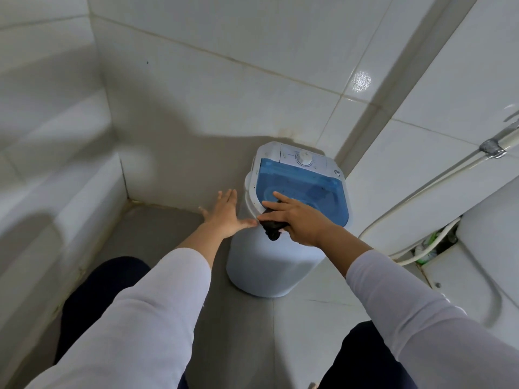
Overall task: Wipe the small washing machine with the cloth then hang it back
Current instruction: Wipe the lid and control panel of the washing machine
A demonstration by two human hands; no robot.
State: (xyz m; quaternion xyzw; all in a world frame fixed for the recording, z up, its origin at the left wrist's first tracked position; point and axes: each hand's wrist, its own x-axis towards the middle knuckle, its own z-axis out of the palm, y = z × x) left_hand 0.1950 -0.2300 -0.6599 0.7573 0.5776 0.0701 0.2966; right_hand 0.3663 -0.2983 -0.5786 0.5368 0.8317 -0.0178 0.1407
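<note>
A small white washing machine (264, 262) with a see-through blue lid (309, 183) and a round dial (304, 158) stands on the grey floor against the tiled wall. My right hand (299, 217) presses a dark cloth (271, 227) onto the front left rim of the lid; part of the cloth hangs down over the machine's side. My left hand (226, 213) is spread flat with fingers apart, just left of the machine, its thumb touching the machine's upper side.
White tiled walls close in at the back and left. A white toilet (477, 265) stands to the right, with a white hose (421, 248) and pipe (494, 148) beside it. Grey floor (168, 228) lies left of the machine. My dark-clothed knees fill the bottom.
</note>
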